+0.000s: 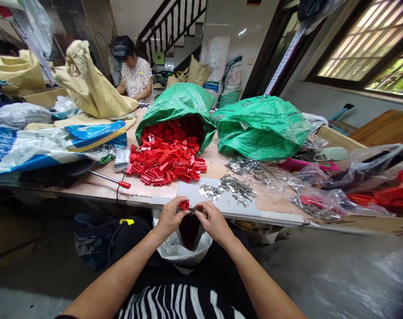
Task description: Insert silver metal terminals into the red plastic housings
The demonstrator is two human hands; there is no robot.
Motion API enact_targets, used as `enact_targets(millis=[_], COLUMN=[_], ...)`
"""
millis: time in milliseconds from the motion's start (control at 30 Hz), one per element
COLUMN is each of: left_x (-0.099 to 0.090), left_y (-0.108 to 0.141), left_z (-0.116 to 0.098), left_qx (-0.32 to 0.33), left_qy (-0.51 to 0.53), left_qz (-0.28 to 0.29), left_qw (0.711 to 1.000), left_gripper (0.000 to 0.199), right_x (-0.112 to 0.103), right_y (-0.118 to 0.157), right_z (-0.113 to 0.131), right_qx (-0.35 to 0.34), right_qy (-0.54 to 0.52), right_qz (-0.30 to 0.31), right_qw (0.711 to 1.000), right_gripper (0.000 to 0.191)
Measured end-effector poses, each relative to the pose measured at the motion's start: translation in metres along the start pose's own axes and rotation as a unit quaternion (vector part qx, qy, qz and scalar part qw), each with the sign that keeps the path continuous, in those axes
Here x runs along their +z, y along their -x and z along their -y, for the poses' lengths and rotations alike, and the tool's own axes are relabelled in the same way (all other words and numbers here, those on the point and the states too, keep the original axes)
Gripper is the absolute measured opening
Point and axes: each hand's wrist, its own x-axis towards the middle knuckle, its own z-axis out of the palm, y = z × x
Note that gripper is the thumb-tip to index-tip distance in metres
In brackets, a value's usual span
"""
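Just off the table's front edge, my left hand (169, 218) pinches a red plastic piece (184, 205). My right hand (214, 220) is close beside it, fingers closed on a small thin metal piece (193, 210) that touches or nearly touches the red one. Below both hands an open white sack (185, 252) rests at my lap. Red pieces (166, 164) spill in a heap from a green sack (180, 102) lying on the table. Small silver metal parts (238, 188) lie in piles on a grey sheet (226, 207) in front of me.
Another green sack (263, 126) stands right of the first. A red-tipped rod (111, 179) lies by the left table edge. Plastic bags (324, 195) and a mug (331, 154) are at the right. White-blue sacking (55, 144) covers the left. A person (137, 75) sits across the table.
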Motion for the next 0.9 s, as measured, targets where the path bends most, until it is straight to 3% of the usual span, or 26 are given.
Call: enact_targets(millis=[300, 900], left_x=[0.004, 0.003], left_y=[-0.005, -0.008], left_z=[0.015, 0.016], left_qx=[0.012, -0.007], left_qy=[-0.007, -0.01], left_qz=[0.023, 0.042], left_qw=[1.0, 0.999], left_gripper=[0.035, 0.036], right_x=[0.007, 0.005], right_y=[-0.009, -0.017], right_z=[-0.006, -0.014], right_qx=[0.005, 0.009], right_qy=[0.032, 0.026], right_qz=[0.026, 0.048], right_qw=[0.999, 0.998], right_gripper=[0.016, 0.013])
